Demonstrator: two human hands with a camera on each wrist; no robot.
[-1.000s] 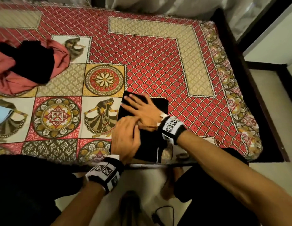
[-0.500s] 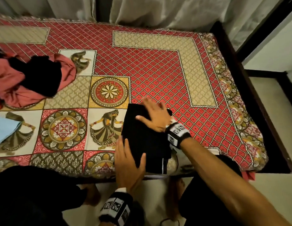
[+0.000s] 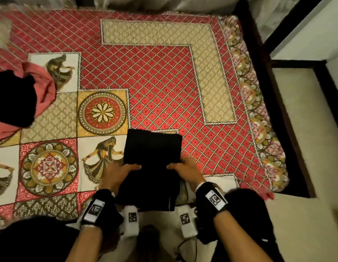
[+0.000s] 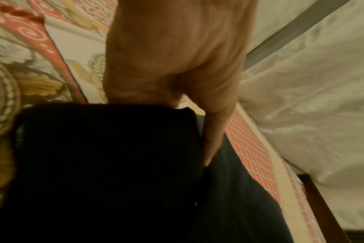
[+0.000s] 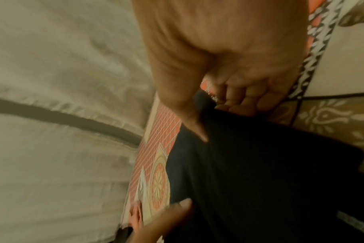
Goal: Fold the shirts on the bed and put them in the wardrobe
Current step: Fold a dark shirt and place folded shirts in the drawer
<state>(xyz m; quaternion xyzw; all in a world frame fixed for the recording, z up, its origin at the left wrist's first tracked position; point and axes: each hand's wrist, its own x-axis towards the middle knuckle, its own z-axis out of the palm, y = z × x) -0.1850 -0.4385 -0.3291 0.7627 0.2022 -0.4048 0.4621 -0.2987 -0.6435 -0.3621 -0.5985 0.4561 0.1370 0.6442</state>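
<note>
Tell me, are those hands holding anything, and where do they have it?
Yes. The left hand and right hand hold the folded black shirt by its side edges, thumbs on top, fingers tucked underneath.

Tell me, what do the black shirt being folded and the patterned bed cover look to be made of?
The black shirt looks like a soft matte knit, probably cotton: it folds flat without shine and dents under the left hand and right hand. The bed cover seems a thin printed woven cloth, likely cotton, with flat printed motifs.
</note>
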